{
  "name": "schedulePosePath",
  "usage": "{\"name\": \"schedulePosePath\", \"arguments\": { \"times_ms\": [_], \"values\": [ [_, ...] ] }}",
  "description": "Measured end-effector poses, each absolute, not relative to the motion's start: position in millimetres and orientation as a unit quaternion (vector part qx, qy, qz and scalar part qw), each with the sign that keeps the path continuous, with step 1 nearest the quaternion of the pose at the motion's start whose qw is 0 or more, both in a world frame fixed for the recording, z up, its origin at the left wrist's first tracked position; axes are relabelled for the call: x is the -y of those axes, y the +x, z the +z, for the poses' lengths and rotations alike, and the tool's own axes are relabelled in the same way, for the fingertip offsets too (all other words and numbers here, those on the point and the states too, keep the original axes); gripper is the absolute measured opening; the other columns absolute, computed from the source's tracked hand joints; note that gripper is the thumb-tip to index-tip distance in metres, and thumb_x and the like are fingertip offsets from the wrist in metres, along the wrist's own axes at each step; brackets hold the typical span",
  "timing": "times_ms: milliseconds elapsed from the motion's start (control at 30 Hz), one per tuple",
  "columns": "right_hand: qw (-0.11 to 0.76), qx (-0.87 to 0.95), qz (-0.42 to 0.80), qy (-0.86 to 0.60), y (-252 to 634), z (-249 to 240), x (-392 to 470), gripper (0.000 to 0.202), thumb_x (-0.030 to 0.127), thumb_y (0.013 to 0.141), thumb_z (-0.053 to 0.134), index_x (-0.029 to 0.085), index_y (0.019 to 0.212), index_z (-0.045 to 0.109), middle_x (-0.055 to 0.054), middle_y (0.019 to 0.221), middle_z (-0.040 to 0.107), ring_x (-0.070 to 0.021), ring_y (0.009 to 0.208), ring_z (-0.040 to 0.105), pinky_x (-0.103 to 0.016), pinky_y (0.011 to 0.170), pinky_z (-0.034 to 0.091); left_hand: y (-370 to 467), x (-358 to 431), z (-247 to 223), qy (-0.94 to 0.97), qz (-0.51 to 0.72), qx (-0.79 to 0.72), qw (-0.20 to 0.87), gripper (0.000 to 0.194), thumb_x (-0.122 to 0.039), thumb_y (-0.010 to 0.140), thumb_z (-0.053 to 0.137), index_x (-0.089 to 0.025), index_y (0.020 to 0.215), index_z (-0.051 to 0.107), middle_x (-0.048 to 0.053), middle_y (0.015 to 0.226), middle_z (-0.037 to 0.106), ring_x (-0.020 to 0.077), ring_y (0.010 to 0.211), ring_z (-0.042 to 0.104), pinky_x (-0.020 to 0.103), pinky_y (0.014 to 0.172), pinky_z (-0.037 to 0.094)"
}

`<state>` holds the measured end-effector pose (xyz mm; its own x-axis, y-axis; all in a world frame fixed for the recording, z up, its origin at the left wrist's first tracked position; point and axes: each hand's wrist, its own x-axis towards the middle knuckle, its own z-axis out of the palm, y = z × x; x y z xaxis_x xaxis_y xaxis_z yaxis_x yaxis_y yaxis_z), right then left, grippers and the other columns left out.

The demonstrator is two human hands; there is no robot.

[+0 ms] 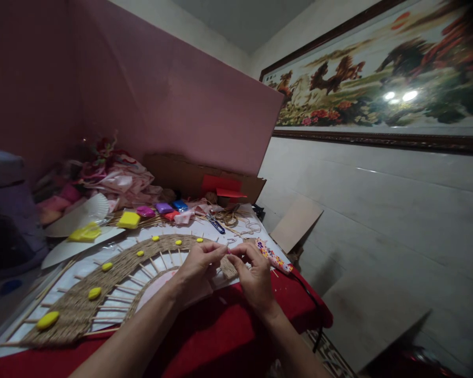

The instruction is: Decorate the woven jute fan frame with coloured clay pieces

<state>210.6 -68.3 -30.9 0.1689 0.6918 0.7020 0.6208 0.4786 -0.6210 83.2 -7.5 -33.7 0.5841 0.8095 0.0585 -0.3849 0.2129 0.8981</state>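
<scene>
My left hand (201, 265) and my right hand (254, 270) meet above the right end of a woven fan-shaped piece, thumbs and fingertips pinched together. A small pink piece (228, 251), perhaps modelling clay, shows between the fingertips and is mostly hidden. Below them lies the woven twine fan (73, 310), an arc on thin wooden sticks. Yellow oval pieces (95, 293) are spaced along its twine band. My left forearm crosses over the fan's pale pink inner part (155, 289).
Packets of yellow clay (129, 220), purple clay (164, 208) and blue clay (180, 205) lie behind the fan. A blue-handled cutting tool (216, 225) rests near twine. Flower-patterned material (274, 257) sits right of my hands. Red cloth (208, 336) covers the near edge.
</scene>
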Motion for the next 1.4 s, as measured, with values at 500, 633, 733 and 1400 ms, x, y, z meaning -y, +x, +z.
{"name": "schedulePosePath", "arguments": {
  "times_ms": [500, 633, 733, 1400],
  "values": [
    [0.593, 0.65, 0.047, -0.473, 212.9, -29.9, 66.6, 0.006, 0.019, 0.081, 0.06, 0.022, 0.076, 0.062, -0.002, 0.076, 0.055, -0.0158, 0.074, 0.052, -0.027, 0.063, 0.042, 82.0, 10.1, -34.6, 0.507, 0.367, -0.164, 0.762, 0.04, -0.042, 0.067, 0.07, -0.013, 0.053, 0.047, -0.006, 0.047, 0.035, 0.0038, 0.043, 0.023, 0.022, 0.042, 0.011],
    [0.593, 0.65, 0.072, -0.47, 213.1, -27.4, 69.6, 0.007, 0.023, 0.084, 0.058, 0.022, 0.087, 0.064, -0.003, 0.084, 0.058, -0.0164, 0.079, 0.054, -0.027, 0.064, 0.044, 82.4, 10.4, -32.7, 0.488, 0.367, -0.176, 0.772, 0.034, -0.042, 0.064, 0.073, -0.012, 0.062, 0.056, -0.005, 0.049, 0.041, 0.0034, 0.042, 0.026, 0.021, 0.041, 0.012],
    [0.571, 0.677, 0.07, -0.459, 210.8, -26.9, 71.4, 0.012, 0.02, 0.084, 0.057, 0.023, 0.091, 0.066, -0.003, 0.086, 0.057, -0.016, 0.08, 0.054, -0.026, 0.064, 0.043, 83.7, 10.6, -34.2, 0.486, 0.372, -0.166, 0.773, 0.039, -0.045, 0.063, 0.073, -0.012, 0.058, 0.053, -0.006, 0.047, 0.037, 0.0031, 0.042, 0.025, 0.02, 0.041, 0.013],
    [0.562, 0.677, -0.01, -0.475, 214.0, -29.7, 68.1, 0.011, 0.015, 0.083, 0.056, 0.023, 0.082, 0.064, -0.003, 0.082, 0.056, -0.0174, 0.081, 0.054, -0.029, 0.071, 0.044, 84.2, 10.4, -32.6, 0.493, 0.377, -0.197, 0.759, 0.041, -0.045, 0.063, 0.073, -0.013, 0.054, 0.05, -0.007, 0.046, 0.03, 0.0034, 0.043, 0.022, 0.02, 0.041, 0.013]
  ]
}}
